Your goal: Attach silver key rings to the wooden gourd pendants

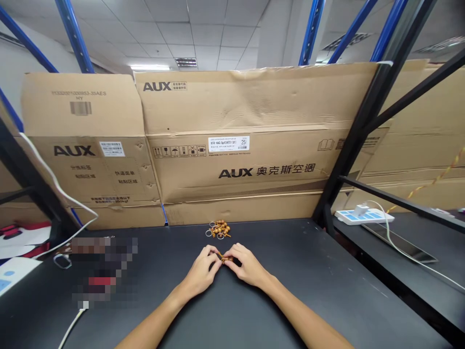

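Observation:
My left hand (203, 269) and my right hand (245, 264) meet over the middle of the dark table (232, 315). Between their fingertips is a small brown beaded piece (225, 259), pinched from both sides. Its details are partly covered by the fingers. Just beyond the hands lies a pile of golden-brown beaded pieces (221, 228) with metal rings around its near and left edges.
Printed cardboard panels (232, 111) stand along the back edge. At the left lie a pixelated object (103, 271), a white cable (70, 327) and a watch-like item (62, 261). Beyond the right black post (358, 121) are a power strip (348, 216) and a flat dark device (403, 244).

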`<move>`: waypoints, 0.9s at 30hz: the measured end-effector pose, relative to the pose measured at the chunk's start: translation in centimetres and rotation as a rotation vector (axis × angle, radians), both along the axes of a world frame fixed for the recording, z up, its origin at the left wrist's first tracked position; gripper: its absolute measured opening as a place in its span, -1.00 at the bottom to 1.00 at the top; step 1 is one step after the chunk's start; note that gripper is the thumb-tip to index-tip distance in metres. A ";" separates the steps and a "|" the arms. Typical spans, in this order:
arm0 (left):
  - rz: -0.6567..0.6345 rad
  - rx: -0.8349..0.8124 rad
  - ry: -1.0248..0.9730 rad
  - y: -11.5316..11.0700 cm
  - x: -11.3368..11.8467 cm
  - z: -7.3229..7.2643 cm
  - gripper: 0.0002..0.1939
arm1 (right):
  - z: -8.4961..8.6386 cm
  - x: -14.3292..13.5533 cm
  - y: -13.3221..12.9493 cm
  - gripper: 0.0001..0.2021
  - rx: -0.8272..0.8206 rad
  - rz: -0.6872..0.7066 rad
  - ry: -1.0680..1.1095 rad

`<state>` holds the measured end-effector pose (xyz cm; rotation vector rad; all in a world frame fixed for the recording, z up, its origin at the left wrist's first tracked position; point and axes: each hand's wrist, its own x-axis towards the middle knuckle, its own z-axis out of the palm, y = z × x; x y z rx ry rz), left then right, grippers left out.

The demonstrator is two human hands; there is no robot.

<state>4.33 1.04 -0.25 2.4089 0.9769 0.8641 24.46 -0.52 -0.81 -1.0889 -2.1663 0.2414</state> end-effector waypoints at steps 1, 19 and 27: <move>-0.008 -0.004 -0.003 -0.1 0.0 0.1 -0.74 | -0.1 0.0 0.1 -0.86 -0.002 -0.025 -0.015; -0.058 0.010 0.032 -0.3 -0.1 0.5 -0.70 | -0.5 -0.1 0.3 -0.89 -0.020 -0.147 -0.083; 0.089 0.126 0.106 -0.2 -0.2 0.3 -0.87 | -0.5 0.6 0.6 -0.84 0.052 -0.269 -0.067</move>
